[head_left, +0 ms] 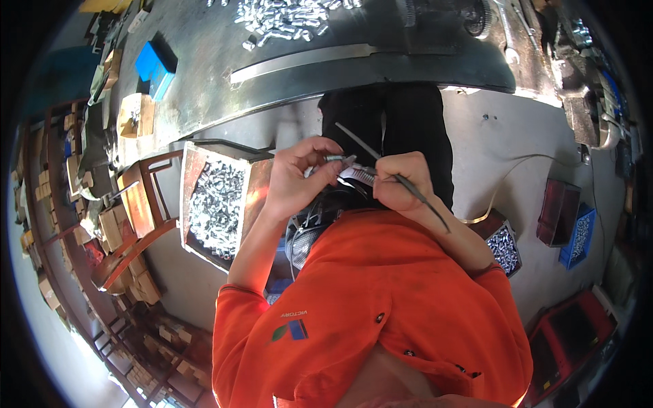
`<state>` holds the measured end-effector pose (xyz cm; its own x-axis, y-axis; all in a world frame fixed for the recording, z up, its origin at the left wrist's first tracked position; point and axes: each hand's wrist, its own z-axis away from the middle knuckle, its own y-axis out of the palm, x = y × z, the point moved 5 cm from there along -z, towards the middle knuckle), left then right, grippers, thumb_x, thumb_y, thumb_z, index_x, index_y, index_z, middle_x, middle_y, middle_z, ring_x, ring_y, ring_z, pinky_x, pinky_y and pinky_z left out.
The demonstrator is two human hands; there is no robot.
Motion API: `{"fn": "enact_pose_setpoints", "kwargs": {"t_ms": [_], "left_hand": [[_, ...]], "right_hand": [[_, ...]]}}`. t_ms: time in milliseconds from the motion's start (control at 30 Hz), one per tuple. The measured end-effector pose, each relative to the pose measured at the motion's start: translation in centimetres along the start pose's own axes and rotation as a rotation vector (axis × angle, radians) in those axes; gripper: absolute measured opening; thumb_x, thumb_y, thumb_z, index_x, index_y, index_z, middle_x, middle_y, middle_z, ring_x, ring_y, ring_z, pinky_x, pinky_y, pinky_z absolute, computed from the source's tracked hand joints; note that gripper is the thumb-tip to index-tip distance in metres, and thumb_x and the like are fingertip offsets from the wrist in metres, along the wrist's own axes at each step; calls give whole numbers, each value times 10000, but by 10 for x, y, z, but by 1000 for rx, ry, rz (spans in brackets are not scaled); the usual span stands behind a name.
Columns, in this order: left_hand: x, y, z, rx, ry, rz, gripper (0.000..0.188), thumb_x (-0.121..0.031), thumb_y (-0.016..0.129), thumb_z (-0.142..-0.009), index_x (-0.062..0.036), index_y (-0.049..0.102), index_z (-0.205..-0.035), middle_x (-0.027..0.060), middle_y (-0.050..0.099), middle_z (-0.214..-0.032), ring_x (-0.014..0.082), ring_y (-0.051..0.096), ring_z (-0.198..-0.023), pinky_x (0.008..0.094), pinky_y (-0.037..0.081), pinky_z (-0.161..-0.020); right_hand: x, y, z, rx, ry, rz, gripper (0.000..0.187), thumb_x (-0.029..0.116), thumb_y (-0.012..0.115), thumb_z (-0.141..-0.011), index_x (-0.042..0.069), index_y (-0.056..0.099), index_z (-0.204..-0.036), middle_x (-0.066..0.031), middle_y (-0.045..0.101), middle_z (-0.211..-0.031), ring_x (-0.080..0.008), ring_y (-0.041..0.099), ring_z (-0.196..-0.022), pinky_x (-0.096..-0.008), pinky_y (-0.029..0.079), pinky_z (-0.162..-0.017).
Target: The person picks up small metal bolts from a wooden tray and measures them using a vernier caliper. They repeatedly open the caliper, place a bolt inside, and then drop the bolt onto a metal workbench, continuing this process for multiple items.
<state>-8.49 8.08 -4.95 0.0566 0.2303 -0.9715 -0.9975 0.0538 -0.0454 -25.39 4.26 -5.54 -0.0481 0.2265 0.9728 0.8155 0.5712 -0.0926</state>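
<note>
My left hand [304, 175] is closed, with thumb and fingertips pinching a small shiny cylindrical metal piece [332, 158]. Close to it on the right, my right hand [406, 181] makes a loose fist around a thin dark grey rod [423, 197]. One tapered end of the rod slants up past the fingers, and its other end runs down toward my right forearm. Between the two hands, a pale ribbed part [360, 175] shows over my lap; its exact kind is too small to make out.
A workbench [197, 88] spans the top, carrying a heap of metal sleeves [279, 17], a long flat metal strip [299, 61], a blue box [155, 66] and a wrench [507, 37]. An open bin of metal parts [216, 207] stands left, beside a wooden chair [139, 204]. Small crates [578, 234] sit right.
</note>
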Motion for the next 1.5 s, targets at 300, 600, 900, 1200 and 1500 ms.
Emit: {"fn": "enact_pose_setpoints", "kwargs": {"t_ms": [300, 600, 900, 1200, 1500], "left_hand": [[-1, -26, 2, -310, 363, -779, 206, 6, 706, -657, -5, 615, -842, 71, 529, -706, 163, 516, -489, 278, 413, -456], [-10, -12, 7, -234, 480, -857, 221, -41, 725, -638, -35, 614, -828, 63, 520, -695, 220, 534, -510, 320, 418, -463], [-22, 2, -14, -124, 781, -1030, 249, -93, 706, -619, -68, 598, -842, 59, 504, -672, 231, 531, -503, 344, 416, -442], [-44, -120, -146, -605, 482, -699, 295, -202, 733, -752, -21, 646, -967, 72, 636, -668, 130, 588, -535, 281, 482, -535], [-40, -211, -8, -730, 203, -789, 298, -168, 635, -839, 21, 591, -1065, 72, 628, -661, 104, 587, -568, 238, 453, -558]], "right_hand": [[51, 8, 10, 163, -207, -109, 249, -86, 456, -472, 60, 259, -516, -52, 348, -442, -190, 489, -392, -256, 350, -353], [39, 17, 14, 151, -155, -45, 218, -15, 534, -524, 48, 327, -551, -102, 288, -504, -253, 313, -415, -321, 269, -398], [2, 15, -3, 44, -11, -20, 139, -6, 514, -562, 33, 387, -522, -105, 326, -478, -194, 326, -406, -283, 269, -397], [11, -8, 8, -4, -16, -6, 262, -165, 435, -628, 16, 295, -502, -55, 375, -464, -142, 538, -411, -259, 409, -371], [-1, 8, 14, -53, 76, -168, 228, -174, 411, -586, 14, 300, -518, -29, 314, -468, -89, 470, -404, -226, 391, -380]]}}
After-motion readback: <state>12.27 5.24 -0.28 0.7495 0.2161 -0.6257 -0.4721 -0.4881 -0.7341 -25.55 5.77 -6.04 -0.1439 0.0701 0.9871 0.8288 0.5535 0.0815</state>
